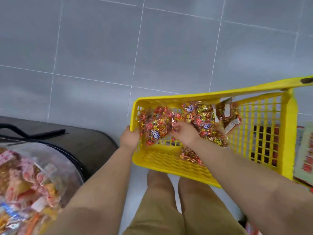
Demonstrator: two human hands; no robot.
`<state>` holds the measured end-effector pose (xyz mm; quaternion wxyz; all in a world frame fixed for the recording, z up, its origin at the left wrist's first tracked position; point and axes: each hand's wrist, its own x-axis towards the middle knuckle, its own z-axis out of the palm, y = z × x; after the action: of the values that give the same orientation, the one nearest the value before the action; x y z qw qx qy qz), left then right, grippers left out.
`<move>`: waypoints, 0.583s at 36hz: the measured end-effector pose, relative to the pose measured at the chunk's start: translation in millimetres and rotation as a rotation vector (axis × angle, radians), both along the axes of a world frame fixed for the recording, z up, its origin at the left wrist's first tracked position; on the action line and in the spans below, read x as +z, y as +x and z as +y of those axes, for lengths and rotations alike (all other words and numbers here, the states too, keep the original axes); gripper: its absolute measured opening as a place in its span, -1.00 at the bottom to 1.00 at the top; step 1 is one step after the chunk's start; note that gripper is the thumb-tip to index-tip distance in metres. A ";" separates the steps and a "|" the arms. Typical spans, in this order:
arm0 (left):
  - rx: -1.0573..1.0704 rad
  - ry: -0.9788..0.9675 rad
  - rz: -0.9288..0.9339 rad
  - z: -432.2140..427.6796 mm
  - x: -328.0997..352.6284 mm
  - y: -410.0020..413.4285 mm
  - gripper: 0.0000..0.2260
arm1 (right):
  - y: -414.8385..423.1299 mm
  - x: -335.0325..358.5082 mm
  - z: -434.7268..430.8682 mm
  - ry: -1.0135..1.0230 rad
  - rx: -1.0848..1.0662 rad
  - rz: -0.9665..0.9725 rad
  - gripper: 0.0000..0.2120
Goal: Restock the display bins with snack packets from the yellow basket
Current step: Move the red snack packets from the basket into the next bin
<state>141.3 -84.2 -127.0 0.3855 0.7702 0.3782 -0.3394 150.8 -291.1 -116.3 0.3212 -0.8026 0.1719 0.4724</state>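
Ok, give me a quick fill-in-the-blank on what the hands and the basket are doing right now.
1. The left hand grips the rim of a basket coloured ____.
2. The right hand grips snack packets that lie ____ the basket.
3. The clear bin of snacks sits on the person's ____ side.

Missing words: yellow; inside; left.

So the basket (pixel 169 165) is bright yellow, grid pattern all over. The packets (pixel 205 119) are shiny red and gold with little blue-and-white logos. The floor (pixel 94 48) is plain grey tile with pale grout lines, and the trousers (pixel 157 209) are tan.
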 end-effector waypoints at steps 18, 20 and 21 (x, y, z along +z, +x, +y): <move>0.044 0.096 -0.177 -3.7 -11.7 -7.2 -0.78 | 32.1 -40.4 20.4 -0.085 0.893 -0.377 -0.51; 0.039 0.087 -0.163 -5.4 -4.7 -4.6 -0.85 | 23.8 -25.4 10.2 -0.070 0.916 -0.432 -0.62; 0.035 0.080 -0.164 -5.9 -1.8 -4.0 -0.91 | 18.9 -17.9 4.4 -0.047 0.878 -0.451 -0.63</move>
<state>137.3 -90.1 -128.8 0.3901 0.8035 0.3718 -0.2530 169.8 -286.6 -134.2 0.1027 -0.8885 -0.2459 0.3736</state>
